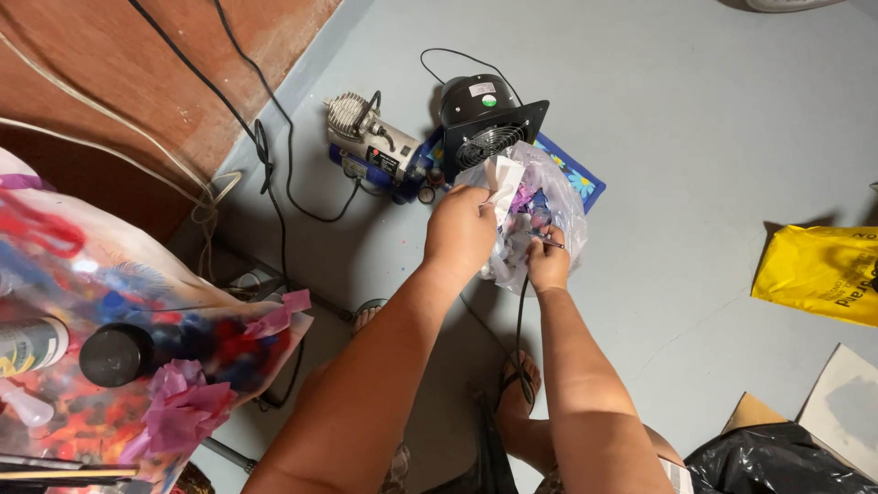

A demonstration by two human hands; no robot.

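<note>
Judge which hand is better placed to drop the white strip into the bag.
Probably left: the left hand pinches the white paper strip above the clear plastic bag; the right hand grips its rim.

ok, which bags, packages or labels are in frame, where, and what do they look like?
Clear plastic bag: centre, held by left hand and right hand, stuffed with coloured scraps.
Yellow bag: right edge, crumpled, on floor.
Black bag: bottom right.
Fan label: white, on black fan top.

Compressor (370, 146), fan (485, 128) (black), yellow bag (819, 270)
</note>
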